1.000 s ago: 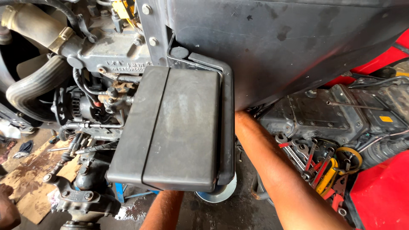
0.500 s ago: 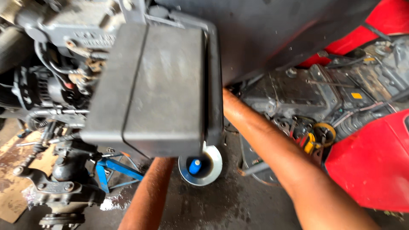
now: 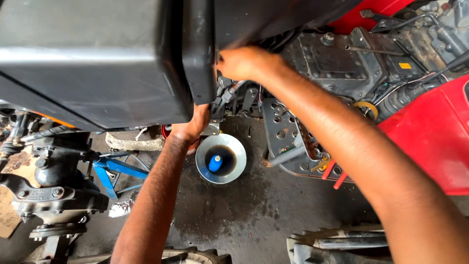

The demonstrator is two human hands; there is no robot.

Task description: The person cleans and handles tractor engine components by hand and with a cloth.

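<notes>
Hands have risen: our right hand [image 3: 246,62] now pinches the black box [image 3: 97,58] edge at upper centre; our left hand [image 3: 193,124] supports beneath, its grip hidden.

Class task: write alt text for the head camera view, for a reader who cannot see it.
Two bare arms reach under a large dark grey metal panel: the left hand presses up at its lower edge, the right hand grips its right edge. Below, a round metal pan of dark oil sits on the stained concrete floor, beside a blue metal stand.
</notes>
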